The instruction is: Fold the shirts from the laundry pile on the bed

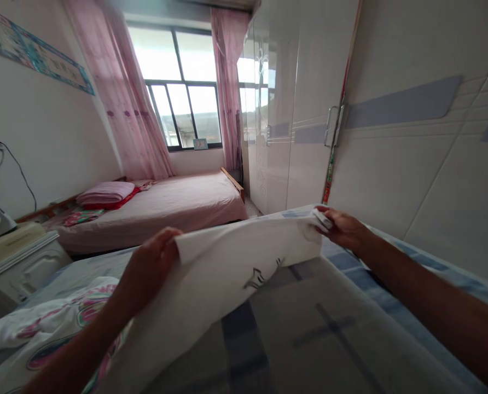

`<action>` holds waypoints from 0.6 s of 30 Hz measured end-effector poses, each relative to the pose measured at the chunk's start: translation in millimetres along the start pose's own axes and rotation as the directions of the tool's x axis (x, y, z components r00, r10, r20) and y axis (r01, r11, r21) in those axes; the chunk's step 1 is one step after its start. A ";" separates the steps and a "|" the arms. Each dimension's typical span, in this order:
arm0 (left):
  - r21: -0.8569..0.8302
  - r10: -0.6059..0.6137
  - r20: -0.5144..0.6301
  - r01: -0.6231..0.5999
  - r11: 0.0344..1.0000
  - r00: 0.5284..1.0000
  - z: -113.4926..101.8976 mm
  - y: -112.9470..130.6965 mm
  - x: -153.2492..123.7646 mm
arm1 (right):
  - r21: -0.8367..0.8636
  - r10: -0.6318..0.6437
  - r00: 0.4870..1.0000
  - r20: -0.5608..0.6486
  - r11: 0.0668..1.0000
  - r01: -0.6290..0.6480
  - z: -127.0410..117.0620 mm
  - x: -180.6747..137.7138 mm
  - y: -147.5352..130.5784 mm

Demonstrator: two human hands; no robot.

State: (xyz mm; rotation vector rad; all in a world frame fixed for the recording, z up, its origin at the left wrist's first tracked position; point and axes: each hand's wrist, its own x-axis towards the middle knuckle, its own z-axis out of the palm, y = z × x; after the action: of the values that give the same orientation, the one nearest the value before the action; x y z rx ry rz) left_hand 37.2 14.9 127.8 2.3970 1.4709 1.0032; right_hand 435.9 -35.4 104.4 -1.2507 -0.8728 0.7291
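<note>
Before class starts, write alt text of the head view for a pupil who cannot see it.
A person's left hand and right hand hold a white cloth with dark markings by its upper edge, over a blue-patterned bedsheet. White fabric with pink patterns lies at left; beyond are a pink-covered bed, a window and pale wardrobe.

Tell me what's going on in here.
A person lifts a white cloth over a blue-patterned sheet. The left hand grips one end; the right hand pinches a bunched part at the other. White fabric with a pink print lies rumpled to the left.
</note>
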 end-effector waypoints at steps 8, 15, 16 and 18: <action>-0.043 0.075 -0.504 -0.112 0.993 0.860 -79.1 68.6 100.1 | 0.254 -0.459 0.887 -0.045 0.853 0.455 35.7 70.1 -142.6; -0.120 0.088 -0.280 -0.125 0.985 0.956 -49.7 14.9 -2.4 | 0.038 -0.329 0.944 -0.027 0.943 0.330 -13.7 -40.9 -98.7; -0.149 0.095 -0.163 -0.119 0.982 0.982 -37.6 -2.3 -22.6 | -0.039 -0.242 0.970 -0.032 0.970 0.241 -23.0 -60.6 -77.9; -0.201 0.049 0.019 -0.044 0.979 0.999 -11.1 -33.8 -65.4 | -0.216 -0.022 0.999 -0.041 0.976 0.013 -40.3 -99.2 -31.4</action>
State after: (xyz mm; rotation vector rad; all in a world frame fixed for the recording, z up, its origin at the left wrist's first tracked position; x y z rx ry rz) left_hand -13.5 -25.1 90.8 2.3010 1.2453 1.0732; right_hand 422.1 -145.4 116.3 -1.4439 -0.9446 0.6020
